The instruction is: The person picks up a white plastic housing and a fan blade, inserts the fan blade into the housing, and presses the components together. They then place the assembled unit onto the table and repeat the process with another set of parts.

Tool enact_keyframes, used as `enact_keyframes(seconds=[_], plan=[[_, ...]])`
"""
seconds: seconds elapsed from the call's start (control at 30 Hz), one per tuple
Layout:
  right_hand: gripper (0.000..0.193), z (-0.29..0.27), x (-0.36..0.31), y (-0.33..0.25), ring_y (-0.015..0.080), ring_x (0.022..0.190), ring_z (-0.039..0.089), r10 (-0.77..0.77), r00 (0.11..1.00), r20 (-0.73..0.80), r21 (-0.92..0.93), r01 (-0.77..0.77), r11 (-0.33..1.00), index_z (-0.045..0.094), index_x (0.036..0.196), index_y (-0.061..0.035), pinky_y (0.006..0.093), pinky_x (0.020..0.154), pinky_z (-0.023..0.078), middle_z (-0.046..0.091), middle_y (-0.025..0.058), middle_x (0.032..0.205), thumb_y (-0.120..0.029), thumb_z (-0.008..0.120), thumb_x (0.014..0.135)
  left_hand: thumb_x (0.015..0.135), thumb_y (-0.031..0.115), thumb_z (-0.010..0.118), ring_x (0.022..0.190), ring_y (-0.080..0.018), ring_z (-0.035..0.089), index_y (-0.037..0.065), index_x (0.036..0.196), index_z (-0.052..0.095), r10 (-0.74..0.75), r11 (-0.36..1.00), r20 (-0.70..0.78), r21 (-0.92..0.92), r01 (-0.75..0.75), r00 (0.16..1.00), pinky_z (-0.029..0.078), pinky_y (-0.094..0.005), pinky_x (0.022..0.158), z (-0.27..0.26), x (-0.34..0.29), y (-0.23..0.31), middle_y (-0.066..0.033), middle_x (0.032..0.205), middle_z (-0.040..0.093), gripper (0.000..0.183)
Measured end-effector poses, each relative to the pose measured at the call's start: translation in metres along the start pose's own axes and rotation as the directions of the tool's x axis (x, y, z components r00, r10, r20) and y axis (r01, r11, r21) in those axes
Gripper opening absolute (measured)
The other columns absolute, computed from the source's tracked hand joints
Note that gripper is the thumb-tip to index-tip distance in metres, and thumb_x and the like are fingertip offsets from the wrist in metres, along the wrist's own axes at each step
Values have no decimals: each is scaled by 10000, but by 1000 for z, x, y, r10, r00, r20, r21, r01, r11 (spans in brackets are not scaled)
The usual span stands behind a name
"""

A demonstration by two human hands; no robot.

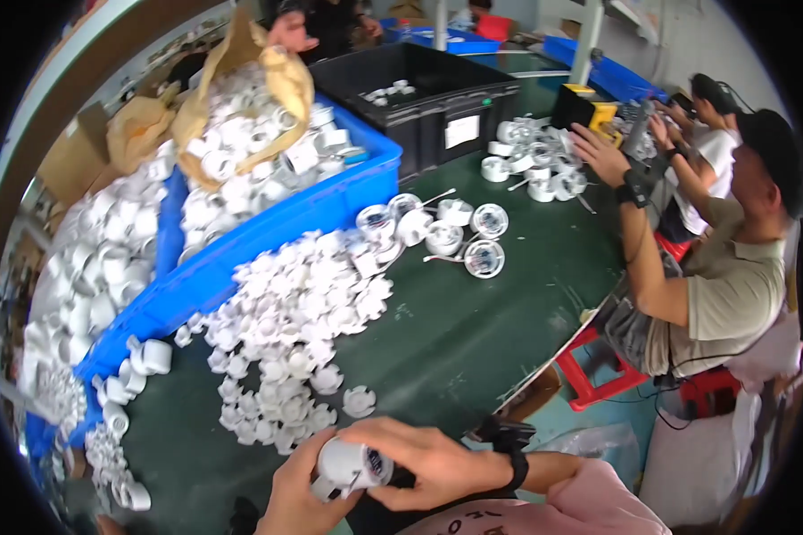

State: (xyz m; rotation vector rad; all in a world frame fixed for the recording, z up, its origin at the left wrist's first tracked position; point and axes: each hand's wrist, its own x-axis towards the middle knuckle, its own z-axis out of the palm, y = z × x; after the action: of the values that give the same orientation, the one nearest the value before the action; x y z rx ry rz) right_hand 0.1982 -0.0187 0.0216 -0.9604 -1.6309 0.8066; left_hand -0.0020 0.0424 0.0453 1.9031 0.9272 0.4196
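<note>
A white cylindrical housing (339, 462) with a dark round inside at its right end is held low in front of my body. My left hand (293, 489) is closed round its left side. Over its top and right end curl the fingers of my right hand (433, 465), with the thumb below. Just beyond my hands lies a heap of small white scalloped caps (299, 299), with a single cap (359, 401) apart at its near right. Past the heap sit several round white lamp units (443, 238) with short wires.
A blue bin (330, 201) of white cylinders, partly in a torn brown bag (285, 85), stands at the left. Behind it is a black crate (410, 116). Two co-workers sit at the right beside another pile (535, 156). Red stools (598, 374) stand by the green table (455, 357).
</note>
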Motion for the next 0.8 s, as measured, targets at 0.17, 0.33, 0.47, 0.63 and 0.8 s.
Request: enact_keyframes(seconds=[0.17, 0.33, 0.47, 0.63, 0.8], plan=[[654, -14, 3, 3, 173, 994, 600, 180, 974, 140, 99, -195, 976, 382, 1370, -18, 271, 737, 504, 529, 121, 1189, -23, 661, 778, 665, 73, 779, 1002, -180, 597, -29, 1278, 463, 8, 992, -61, -126, -15, 998, 471, -310, 867, 0, -10, 1, -146, 1101, 601, 698], [644, -5, 1, 11, 170, 1034, 572, 280, 950, 136, 499, -310, 809, 300, 1411, 1, 301, 783, 507, 501, 120, 1201, 41, 585, 835, 856, 224, 620, 1007, -228, 556, -48, 1263, 460, 258, 962, -270, -21, -274, 928, 436, -368, 892, 10, -6, -23, -150, 1121, 569, 515], [645, -7, 4, 4, 179, 1031, 558, 217, 967, 136, 280, -248, 927, 326, 1401, 13, 305, 801, 505, 469, 145, 1247, 20, 619, 827, 923, 206, 481, 1029, -235, 518, -52, 1239, 464, 56, 931, -427, -304, -201, 902, 391, -370, 930, 32, -7, -21, -137, 1110, 556, 408], [711, -17, 15, 8, 203, 990, 549, 68, 985, 156, -1, -69, 998, 395, 1371, 33, 268, 751, 507, 459, 165, 1238, 18, 705, 732, 911, 185, 514, 1008, -199, 523, -17, 1244, 443, 73, 939, -364, -288, -186, 929, 410, -326, 897, 23, 6, -17, -136, 1117, 538, 396], [765, -10, 13, 15, 183, 915, 592, 109, 986, 124, 175, -130, 976, 346, 1365, 43, 290, 772, 520, 471, 141, 1168, 42, 733, 704, 871, 223, 589, 949, -154, 533, -6, 1223, 431, 101, 854, -346, -451, -260, 933, 435, -292, 828, 21, 9, -13, -120, 1065, 549, 449]])
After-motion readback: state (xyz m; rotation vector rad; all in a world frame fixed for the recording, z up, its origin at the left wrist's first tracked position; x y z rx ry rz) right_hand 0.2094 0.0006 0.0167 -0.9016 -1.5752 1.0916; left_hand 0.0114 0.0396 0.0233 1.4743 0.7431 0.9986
